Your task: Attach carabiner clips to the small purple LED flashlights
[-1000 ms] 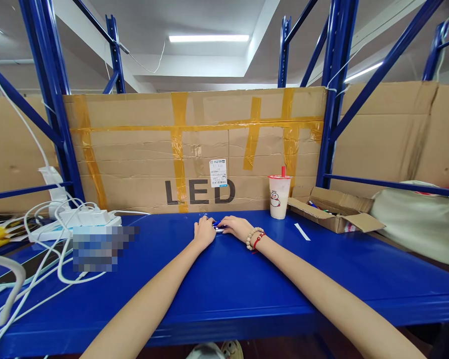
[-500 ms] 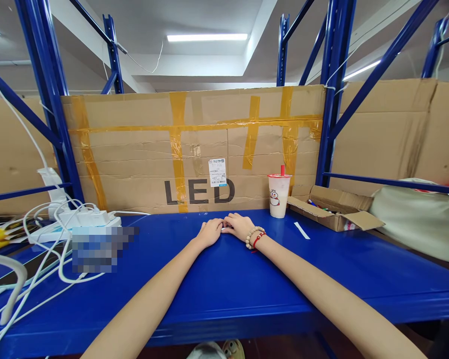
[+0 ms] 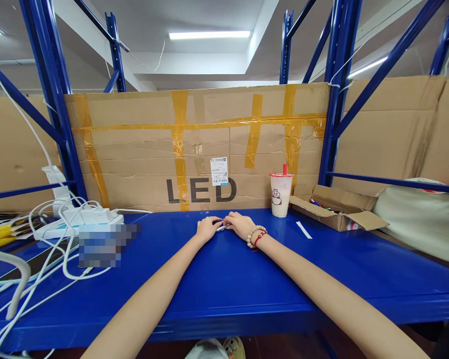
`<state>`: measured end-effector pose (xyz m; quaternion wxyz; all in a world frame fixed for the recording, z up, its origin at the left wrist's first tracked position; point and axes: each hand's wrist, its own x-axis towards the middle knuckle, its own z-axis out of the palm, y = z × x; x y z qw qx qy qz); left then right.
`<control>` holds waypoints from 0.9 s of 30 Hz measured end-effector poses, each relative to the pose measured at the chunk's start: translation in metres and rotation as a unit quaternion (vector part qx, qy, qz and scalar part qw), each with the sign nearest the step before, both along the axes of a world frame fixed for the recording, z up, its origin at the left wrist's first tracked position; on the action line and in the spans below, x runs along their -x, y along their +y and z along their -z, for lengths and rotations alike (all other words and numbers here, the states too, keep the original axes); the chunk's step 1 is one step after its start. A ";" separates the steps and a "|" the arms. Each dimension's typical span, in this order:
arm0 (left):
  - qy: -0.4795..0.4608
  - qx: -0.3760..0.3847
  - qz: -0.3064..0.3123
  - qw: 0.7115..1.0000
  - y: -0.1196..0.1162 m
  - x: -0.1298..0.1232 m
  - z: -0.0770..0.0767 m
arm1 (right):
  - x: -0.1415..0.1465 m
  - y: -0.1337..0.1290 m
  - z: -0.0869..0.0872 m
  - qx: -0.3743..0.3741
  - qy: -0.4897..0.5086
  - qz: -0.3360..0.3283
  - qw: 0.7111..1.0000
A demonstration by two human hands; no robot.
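Note:
My left hand [image 3: 207, 230] and my right hand [image 3: 241, 226] meet near the back middle of the blue shelf [image 3: 224, 284]. Between their fingertips is a slim white pen-like stick [image 3: 221, 228], mostly covered by the fingers. Both hands are closed, with the fingers bent and pinching at it. A beaded bracelet and a red string circle my right wrist. Farther right, a white paper strip [image 3: 304, 230] lies flat, and behind it stands a lidded drink cup [image 3: 281, 196] with a red straw.
At right, an open cardboard box [image 3: 318, 209] holds pens or similar small items, beside a pale bag [image 3: 415, 219]. White cables, a power strip [image 3: 86, 216] and a phone [image 3: 30, 264] crowd the left. A large cardboard panel [image 3: 142, 164] marked LED closes off the back.
More of the white stick shows between the fingers, and the hands have parted slightly. The whole view has shifted a little.

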<state>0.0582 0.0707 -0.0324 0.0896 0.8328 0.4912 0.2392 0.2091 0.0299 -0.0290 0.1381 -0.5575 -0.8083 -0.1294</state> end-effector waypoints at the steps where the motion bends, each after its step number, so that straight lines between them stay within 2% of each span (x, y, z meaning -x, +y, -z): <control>1: 0.001 -0.001 0.001 1.000 0.000 0.000 0.000 | 0.000 0.000 0.000 0.000 0.001 0.003 1.000; 6: 0.032 -0.013 -0.007 0.999 -0.002 0.003 -0.001 | -0.001 0.000 0.002 0.006 0.004 0.010 1.000; 14: 0.143 -0.046 -0.089 0.985 -0.020 0.001 -0.015 | -0.003 -0.001 0.003 0.008 0.007 0.036 0.999; 20: 0.210 -0.052 -0.176 0.960 -0.023 0.003 -0.020 | -0.001 -0.005 0.001 0.010 0.002 0.063 0.998; 27: 0.269 -0.019 -0.300 0.915 -0.018 0.007 -0.020 | 0.000 -0.008 -0.001 0.011 -0.008 0.083 0.996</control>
